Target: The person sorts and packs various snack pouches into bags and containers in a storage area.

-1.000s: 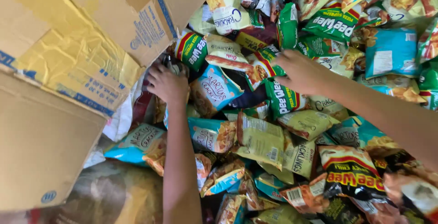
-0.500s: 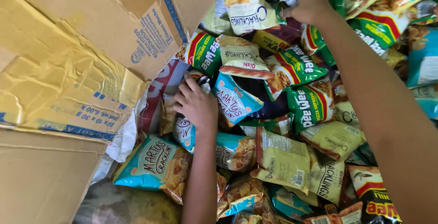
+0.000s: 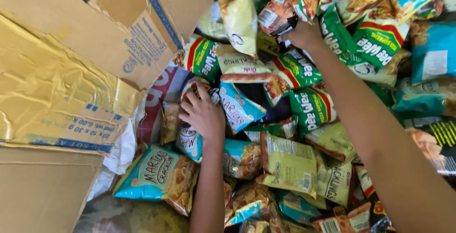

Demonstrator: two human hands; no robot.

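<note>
While the left hand [image 3: 203,114] has stayed low by the cardboard box [image 3: 95,48] over the last second, the right hand [image 3: 304,33] has travelled from the middle of the snack pile to its far side, so the sorting has moved on to packets farther away. The left hand lies palm down, fingers loosely curled over a teal snack bag [image 3: 190,140] just right of the box flap, touching rather than lifting it. The right hand's fingers are closed around a dark-edged orange packet [image 3: 278,17] at the far end, beside green chip bags [image 3: 304,105].
</note>
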